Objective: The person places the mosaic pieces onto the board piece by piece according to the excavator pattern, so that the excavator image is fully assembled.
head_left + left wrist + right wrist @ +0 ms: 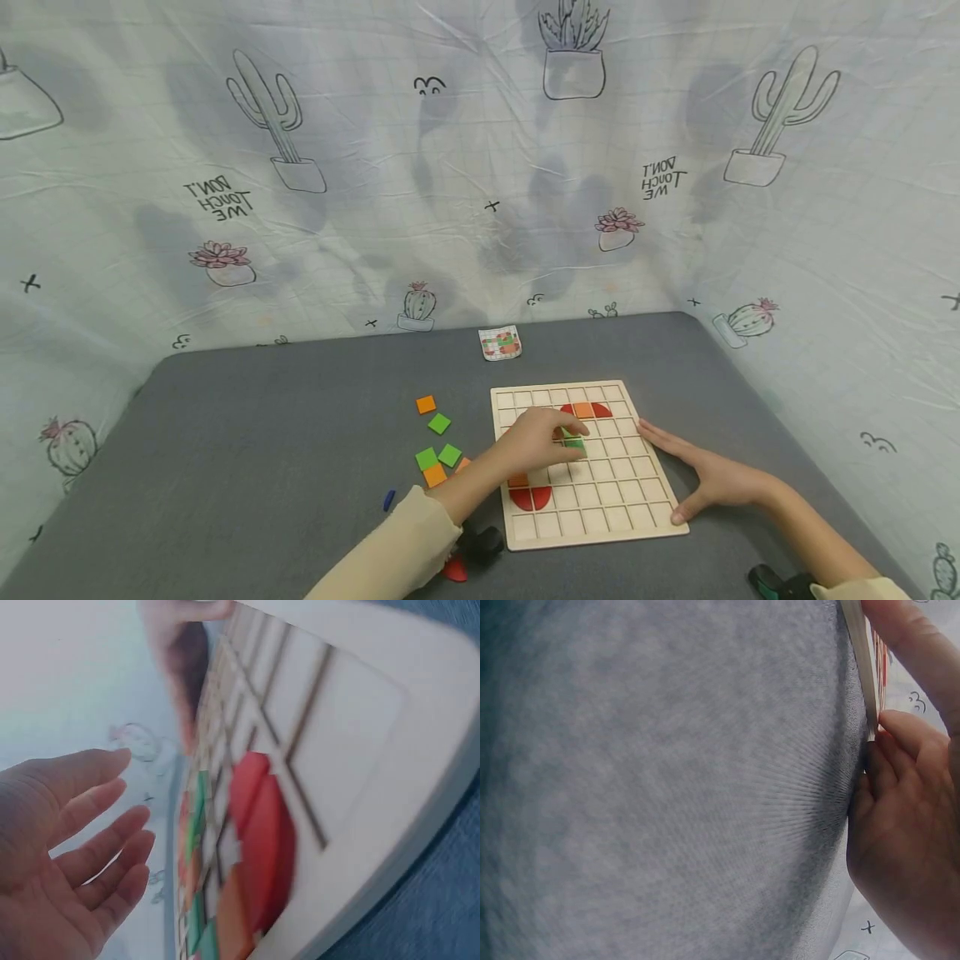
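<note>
A pale wooden grid board (615,500) lies on the grey table. Over its upper left part hovers my left hand (531,437), fingers loosely bent and nothing between them in the left wrist view. Green tiles (574,446) sit in the squares just under those fingertips. Farther up are an orange tile (583,410) and two red rounded pieces; lower left, red quarter-round pieces (531,499) lie beside another orange tile. My right hand (722,477) rests along the board's right edge, thumb at the near corner and fingers stretched along the side.
Loose green tiles (439,423) and orange tiles (426,404) lie left of the board, some partly behind my left forearm. A small blue piece (388,500) and a red piece (454,570) lie nearer me. A patterned card (500,342) lies at the table's back edge, before the curtain.
</note>
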Motion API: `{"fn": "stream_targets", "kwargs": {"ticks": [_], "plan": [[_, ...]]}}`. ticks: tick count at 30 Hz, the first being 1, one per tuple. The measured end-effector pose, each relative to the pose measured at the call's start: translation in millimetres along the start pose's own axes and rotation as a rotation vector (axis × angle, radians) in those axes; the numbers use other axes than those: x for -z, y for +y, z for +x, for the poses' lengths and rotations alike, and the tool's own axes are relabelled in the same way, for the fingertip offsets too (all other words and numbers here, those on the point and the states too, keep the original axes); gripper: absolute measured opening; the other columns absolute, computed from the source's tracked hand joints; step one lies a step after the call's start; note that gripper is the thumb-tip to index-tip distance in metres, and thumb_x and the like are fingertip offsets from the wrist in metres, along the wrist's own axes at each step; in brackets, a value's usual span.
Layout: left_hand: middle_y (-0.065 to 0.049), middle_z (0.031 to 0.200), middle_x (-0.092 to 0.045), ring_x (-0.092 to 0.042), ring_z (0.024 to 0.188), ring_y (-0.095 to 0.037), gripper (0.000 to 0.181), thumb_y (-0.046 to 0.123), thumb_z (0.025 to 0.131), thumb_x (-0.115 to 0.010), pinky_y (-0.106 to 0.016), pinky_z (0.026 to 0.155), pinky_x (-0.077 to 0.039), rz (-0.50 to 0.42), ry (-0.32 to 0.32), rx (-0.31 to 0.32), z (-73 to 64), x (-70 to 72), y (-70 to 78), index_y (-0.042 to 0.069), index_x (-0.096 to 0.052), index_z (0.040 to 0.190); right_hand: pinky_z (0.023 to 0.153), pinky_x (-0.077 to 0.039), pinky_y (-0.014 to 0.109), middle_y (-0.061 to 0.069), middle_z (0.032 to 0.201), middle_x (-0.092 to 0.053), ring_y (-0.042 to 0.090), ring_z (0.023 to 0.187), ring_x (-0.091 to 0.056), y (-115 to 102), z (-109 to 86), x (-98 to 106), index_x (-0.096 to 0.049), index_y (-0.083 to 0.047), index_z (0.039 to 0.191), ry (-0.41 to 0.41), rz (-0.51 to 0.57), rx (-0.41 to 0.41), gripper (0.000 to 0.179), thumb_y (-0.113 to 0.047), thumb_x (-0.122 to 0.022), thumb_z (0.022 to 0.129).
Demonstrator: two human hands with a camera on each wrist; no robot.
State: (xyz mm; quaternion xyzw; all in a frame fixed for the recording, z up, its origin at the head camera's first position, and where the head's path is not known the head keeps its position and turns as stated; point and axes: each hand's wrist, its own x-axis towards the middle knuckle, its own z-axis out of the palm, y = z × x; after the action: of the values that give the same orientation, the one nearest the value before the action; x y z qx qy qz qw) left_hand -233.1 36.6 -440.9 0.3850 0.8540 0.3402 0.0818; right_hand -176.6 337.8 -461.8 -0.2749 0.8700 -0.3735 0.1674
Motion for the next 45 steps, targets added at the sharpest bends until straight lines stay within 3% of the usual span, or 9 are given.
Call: {"fn": "stream_targets", "kwargs": {"ticks": [7, 15, 23, 34, 39, 45], "plan": [[-0.004, 0.103, -0.068, -0.057, 0.083, -0.006, 0.03, 0.027, 0.083, -0.069, -0.02, 0.073, -0.047, -0.291, 0.027, 0.057, -27.0, 30.8, -7.9, 0.011, -0.068, 0.11, 0.097, -0.016, 0.008, 0.021, 0.152, -0.007, -0.019, 0.128, -0.004, 0, 2.1, -1, -0.014, -0.008, 0.149, -0.004, 0.01, 0.004, 0.11, -0.025, -0.083, 0.064], [-0.01, 0.106, -0.066, -0.059, 0.086, -0.013, 0.031, 0.023, 0.084, -0.068, -0.026, 0.074, -0.049, -0.395, 0.085, 0.132, -73.6, 65.1, -28.4, 0.006, -0.066, 0.111, 0.097, -0.021, 0.01, 0.019, 0.153, -0.005, -0.021, 0.126, -0.003, -1, 0.1, 2, -0.013, -0.01, 0.149, -0.017, 0.022, -0.025, 0.11, -0.026, -0.082, 0.065], [-0.006, 0.104, -0.066, -0.06, 0.085, -0.017, 0.032, 0.024, 0.082, -0.071, -0.03, 0.074, -0.05, -0.231, 0.116, 0.18, -113.1, 74.4, -45.1, 0.008, -0.066, 0.109, 0.097, -0.022, 0.012, 0.02, 0.153, -0.006, -0.022, 0.126, -0.002, 1, -1.0, 1, -0.012, -0.011, 0.149, -0.013, -0.003, -0.055, 0.111, -0.028, -0.082, 0.065], [0.005, 0.093, -0.065, -0.055, 0.082, -0.01, 0.034, 0.014, 0.071, -0.078, -0.029, 0.071, -0.047, 0.097, 0.007, 0.183, -137.2, 60.9, -45.3, 0.014, -0.068, 0.104, 0.095, -0.018, 0.007, 0.02, 0.153, -0.006, -0.022, 0.126, -0.004, 1, 0.5, 1, -0.013, -0.01, 0.149, -0.004, 0.031, -0.024, 0.111, -0.025, -0.082, 0.064], [0.004, 0.094, -0.064, -0.051, 0.079, -0.01, 0.034, 0.013, 0.073, -0.076, -0.026, 0.066, -0.045, 0.126, 0.009, 0.199, -140.0, 60.1, -46.7, 0.014, -0.068, 0.106, 0.093, -0.014, 0.004, 0.022, 0.152, -0.005, -0.023, 0.125, -0.003, 0, 0.7, 1, -0.012, -0.009, 0.149, -0.002, 0.049, -0.028, 0.111, -0.025, -0.082, 0.064], [0.004, 0.096, -0.064, -0.053, 0.082, -0.011, 0.034, 0.004, 0.074, -0.071, -0.029, 0.072, -0.046, 0.124, 0.004, 0.122, -143.3, 62.3, -52.1, 0.013, -0.067, 0.107, 0.091, -0.01, 0.0, 0.023, 0.152, -0.004, -0.023, 0.126, -0.004, 0, 1.2, -1, -0.012, -0.008, 0.149, 0.002, 0.064, -0.017, 0.112, -0.024, -0.083, 0.064]]}}
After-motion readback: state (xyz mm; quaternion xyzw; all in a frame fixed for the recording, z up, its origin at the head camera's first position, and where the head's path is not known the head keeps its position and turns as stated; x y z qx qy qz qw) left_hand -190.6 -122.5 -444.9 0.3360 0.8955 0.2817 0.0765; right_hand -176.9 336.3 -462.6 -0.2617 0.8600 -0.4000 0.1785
